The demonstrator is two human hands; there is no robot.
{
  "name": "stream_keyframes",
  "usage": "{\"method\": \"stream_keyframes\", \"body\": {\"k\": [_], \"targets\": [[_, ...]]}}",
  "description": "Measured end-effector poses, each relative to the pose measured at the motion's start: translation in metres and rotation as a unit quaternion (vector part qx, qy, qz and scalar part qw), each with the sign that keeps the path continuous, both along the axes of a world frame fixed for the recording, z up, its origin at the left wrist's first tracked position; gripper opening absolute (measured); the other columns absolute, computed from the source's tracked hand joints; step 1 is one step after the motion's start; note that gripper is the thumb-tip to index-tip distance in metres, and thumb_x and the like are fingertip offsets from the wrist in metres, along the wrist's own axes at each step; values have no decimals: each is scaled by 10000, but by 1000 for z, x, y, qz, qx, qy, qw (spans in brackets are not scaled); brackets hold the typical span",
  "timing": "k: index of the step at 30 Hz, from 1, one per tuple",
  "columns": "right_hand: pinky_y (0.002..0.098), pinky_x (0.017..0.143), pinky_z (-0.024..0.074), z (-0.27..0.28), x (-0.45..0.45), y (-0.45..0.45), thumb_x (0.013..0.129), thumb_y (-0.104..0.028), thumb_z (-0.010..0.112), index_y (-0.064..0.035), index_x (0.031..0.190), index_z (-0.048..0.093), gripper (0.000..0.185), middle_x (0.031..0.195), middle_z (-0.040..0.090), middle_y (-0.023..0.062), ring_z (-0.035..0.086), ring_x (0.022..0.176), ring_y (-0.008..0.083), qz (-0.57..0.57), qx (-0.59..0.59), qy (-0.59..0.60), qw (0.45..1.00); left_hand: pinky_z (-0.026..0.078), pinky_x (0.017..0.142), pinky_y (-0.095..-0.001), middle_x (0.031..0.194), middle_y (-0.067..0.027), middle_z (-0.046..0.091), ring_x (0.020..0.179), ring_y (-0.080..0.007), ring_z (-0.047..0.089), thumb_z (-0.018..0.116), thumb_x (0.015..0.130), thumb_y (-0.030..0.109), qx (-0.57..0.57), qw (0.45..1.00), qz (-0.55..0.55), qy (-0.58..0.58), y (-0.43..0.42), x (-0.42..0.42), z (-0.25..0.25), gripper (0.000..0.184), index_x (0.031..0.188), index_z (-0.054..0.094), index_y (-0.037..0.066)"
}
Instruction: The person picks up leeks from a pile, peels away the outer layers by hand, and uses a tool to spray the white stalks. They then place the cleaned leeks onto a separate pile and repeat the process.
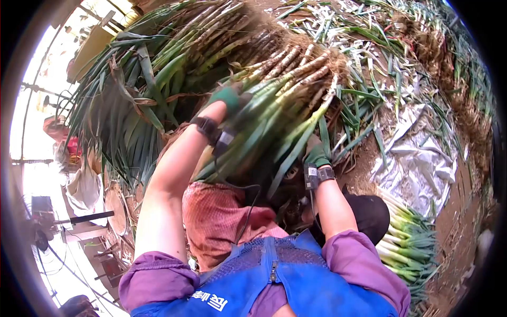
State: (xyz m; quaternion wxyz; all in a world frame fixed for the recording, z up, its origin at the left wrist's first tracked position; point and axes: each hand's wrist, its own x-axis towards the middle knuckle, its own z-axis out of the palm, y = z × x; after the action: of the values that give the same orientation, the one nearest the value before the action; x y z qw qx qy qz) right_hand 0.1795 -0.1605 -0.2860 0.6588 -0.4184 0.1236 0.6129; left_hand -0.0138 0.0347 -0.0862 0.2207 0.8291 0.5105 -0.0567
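A bunch of leeks or large green onions (285,100), roots still on and soiled, lies slanted across my lap with its roots to the upper right. My left hand (231,99), in a green and dark glove, is closed round the stalks on the bunch's left side; its fingers are partly blurred. At the bunch's lower right, my right hand (316,151), gloved too, is beside the green leaves; its fingers are mostly hidden. A larger pile of unpeeled leeks (153,79) lies behind my left hand, its leaves hanging to the left.
Cleaned leeks with white stems (404,238) lie at the lower right. A crumpled silvery sheet (417,153) is on the ground at the right, with leaf scraps (364,63) above it. More leeks (465,68) line the far right. A round wooden piece (115,211) stands at left.
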Motion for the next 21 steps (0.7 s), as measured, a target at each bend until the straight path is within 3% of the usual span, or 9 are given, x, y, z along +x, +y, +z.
{"method": "stream_keyframes", "body": {"k": [6, 9, 11, 12, 14, 16, 18, 20, 21], "targets": [[370, 775, 544, 66, -23, -33, 961, -456, 567, -93, 1163, 552, 416, 930, 628, 87, 638, 848, 263, 95, 109, -49, 988, 473, 1009, -358, 1303, -204, 613, 1178, -274, 609, 702, 877, 455, -36, 978, -79, -188, -108, -10, -34, 692, 1353, 537, -19], [335, 709, 536, 121, -43, -33, 1001, -239, 525, -53, 1111, 556, 219, 894, 646, 94, 650, 794, 238, 176, 240, -198, 934, 488, 976, -359, 1213, -134, 646, 1112, -242, 620, 797, 810, 342, -203, 934, -32, -293, -161, 2, -42, 758, 1396, 460, -2], [345, 725, 540, 142, -36, -41, 963, -17, 503, 1, 1153, 557, 198, 930, 665, 159, 656, 796, 271, 186, 296, -781, 518, 507, 906, -328, 1166, -105, 656, 1022, -185, 627, 789, 816, 260, -205, 913, 22, -352, -185, 2, -47, 731, 1405, 419, 34], [341, 737, 538, 153, -37, -52, 991, -119, 494, -14, 1131, 586, 198, 940, 669, 130, 654, 809, 242, 190, 309, -749, 555, 523, 827, -317, 1127, -77, 666, 958, -160, 628, 767, 835, 240, -228, 894, 28, -384, -161, -4, -107, 611, 1348, 504, 36], [332, 761, 535, 163, -37, -71, 1046, -322, 477, -43, 1088, 645, 328, 960, 677, 74, 650, 835, 183, 197, 330, -680, 625, 529, 753, -298, 1038, -55, 681, 874, -138, 625, 759, 847, 240, -295, 915, 97, -256, -183, -9, -16, 458, 1227, 615, 29], [309, 726, 524, 120, -29, -80, 1048, -308, 468, -65, 1069, 657, 309, 958, 683, 78, 648, 826, 199, 237, 221, -266, 908, 498, 644, -257, 875, -20, 660, 742, -104, 594, 730, 876, 251, -281, 901, 67, -323, -166, -32, -33, 315, 1092, 682, 26], [302, 703, 521, 133, -19, -121, 1032, -282, 485, -99, 1062, 663, 258, 935, 681, 73, 647, 830, 206, 190, 99, -174, 961, 426, 530, -223, 784, 16, 619, 607, -81, 529, 709, 892, 278, -273, 885, 121, -356, -191, -44, 29, 304, 1082, 679, 42], [385, 786, 520, 73, -2, -151, 979, -273, 497, -71, 1036, 682, 281, 970, 681, 162, 652, 913, 308, 268, 27, -306, 913, 414, 513, -222, 796, 19, 635, 587, -75, 530, 704, 901, 305, -213, 912, 124, -327, -188, -65, 52, 318, 1108, 682, 64], [427, 827, 520, 16, 12, -157, 952, -269, 503, -57, 1023, 692, 293, 988, 681, 207, 654, 954, 359, 391, 25, -547, 740, 414, 520, -218, 818, 20, 650, 603, -66, 537, 691, 917, 302, -189, 910, 139, -343, -201, -71, 74, 310, 1121, 684, 69]]}}
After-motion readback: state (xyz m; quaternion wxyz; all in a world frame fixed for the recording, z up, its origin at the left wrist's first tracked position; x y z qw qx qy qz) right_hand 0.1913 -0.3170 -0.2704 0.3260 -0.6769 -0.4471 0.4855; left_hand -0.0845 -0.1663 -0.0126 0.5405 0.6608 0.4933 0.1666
